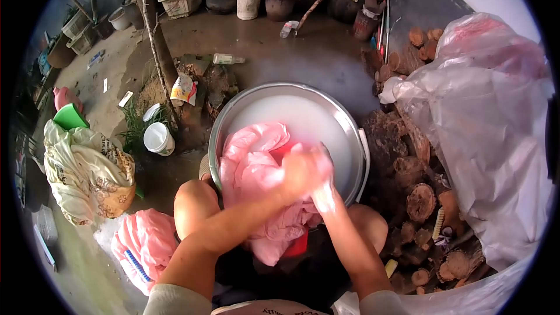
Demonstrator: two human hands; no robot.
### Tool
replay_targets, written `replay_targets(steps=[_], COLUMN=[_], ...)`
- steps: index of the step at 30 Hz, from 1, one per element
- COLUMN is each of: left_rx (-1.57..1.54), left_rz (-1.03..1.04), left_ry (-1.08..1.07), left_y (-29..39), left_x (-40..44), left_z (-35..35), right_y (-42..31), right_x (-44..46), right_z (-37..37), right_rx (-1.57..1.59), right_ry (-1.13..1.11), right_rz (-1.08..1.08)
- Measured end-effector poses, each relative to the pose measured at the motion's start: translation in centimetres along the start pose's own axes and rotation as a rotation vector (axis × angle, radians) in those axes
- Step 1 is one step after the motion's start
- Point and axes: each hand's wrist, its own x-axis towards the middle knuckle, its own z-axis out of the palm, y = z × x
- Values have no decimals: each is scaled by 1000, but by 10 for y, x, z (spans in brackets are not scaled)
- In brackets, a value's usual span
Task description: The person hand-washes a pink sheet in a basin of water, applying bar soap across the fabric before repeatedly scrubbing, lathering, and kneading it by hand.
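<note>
A large round metal basin (214,140) of cloudy whitish water stands between my knees. Wet pink cloth (251,169) is bunched over its near left side and hangs down over the near rim. My left hand (298,170) and my right hand (322,166) come together above the water, closed around a fold of this cloth. Both hands are smeared by motion, and white suds coat my right wrist. Part of a red object (297,245) shows beneath the hanging cloth; its kind is hidden.
More pink cloth (149,239) with a blue-and-white brush (137,265) lies at left, near a patterned cloth bundle (87,169). A white tub (158,139) stands by a thin trunk. Stacked logs (421,201) and plastic sheeting (496,134) line the right; pots (280,3) line the back.
</note>
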Motion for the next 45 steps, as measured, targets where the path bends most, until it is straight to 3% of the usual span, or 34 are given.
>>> replay_targets(steps=[1, 3, 4, 5, 7, 10, 11, 13, 14, 17, 18, 19, 21, 22, 24, 26, 29, 30, 33, 34, 35, 36, 37, 38, 39, 40, 41, 42, 45], left_rx=[-443, -464, -470, -388, -221, -203, -257, -350, -404, -1058, -1027, -1189, -1510, -1585, -1558, -1136, -702, -625, -418, -250, -101, 48, 198, 114, -120, -350, -578, -851, -783], left_rz=[-433, -404, -393, -221, 135, -269, -217, -106, -159, -302, -412, -529, -773, -704, -728, -401, -174, -135, 81, 304, 361, 418, 474, 530, 316, 101, -116, -118, -125], left_ry=[-294, -15, 121, -41, -366, -483, -324, 1, -139, -838, -830, -821, -783, -661, -647, -411, -373, -238, -267, -107, -90, -73, -60, 31, 11, -6, -24, -77, -481], left_y=[0, -23, -32, -30, -19, -38, -56, -92, -95, -37, -23, -16, -7, -27, -36, -43, -68, -47, -36, -26, -23, -24, -27, -34, -32, -26, -22, -33, -49], left_x=[28, 40, 41, 31, 0, -6, -5, 7, 15, 16, 11, 8, 3, 7, 17, 19, 12, 14, 28, 28, 30, 32, 35, 38, 39, 39, 42, 47, 44], left_z=[-28, -28, -26, -31, -37, -18, -3, 24, 20, -46, -58, -58, -53, -27, -28, -20, 12, -8, -52, -64, -76, -87, -94, -95, -98, -102, -104, -102, -99], right_y=[-2, -22, -48, -73, -96, -102, -99, -95, -95, -95, -94, -94, -94, -93, -91, -84, -80, -82, -84, -76, -68, -57, -53, -52, -72, -91, -101, -100, -88], right_x=[2, 25, 23, 20, 29, 34, 32, 22, 18, 21, 29, 33, 26, 22, 16, 15, 20, 21, 22, 14, 6, 19, 26, 30, 16, 10, 22, 25, 32], right_z=[3, -14, -10, -6, -19, -32, -31, -23, -22, -25, -34, -39, -28, -22, -15, -9, -16, -14, -8, -3, 4, -1, -10, -11, 2, 7, -3, -10, -21], right_rx=[-119, 244, 212, 186, 298, 417, 449, 480, 493, 481, 450, 420, 385, 364, 262, 214, -97, -200, -549, -548, -560, -846, -837, -829, -522, -410, -385, -412, -690], right_ry=[48, -85, -90, -91, -39, -381, -463, -404, -409, -494, -550, -604, -324, -188, -196, -207, -283, -275, -531, -602, -664, -786, -827, -866, -815, -857, -905, -804, -570], right_rz=[-16, 51, -105, -264, -315, -330, -311, -292, -289, -333, -380, -428, -426, -419, -411, -409, -317, -301, -232, -58, 116, -191, -149, -108, 280, 430, 463, 433, 235])
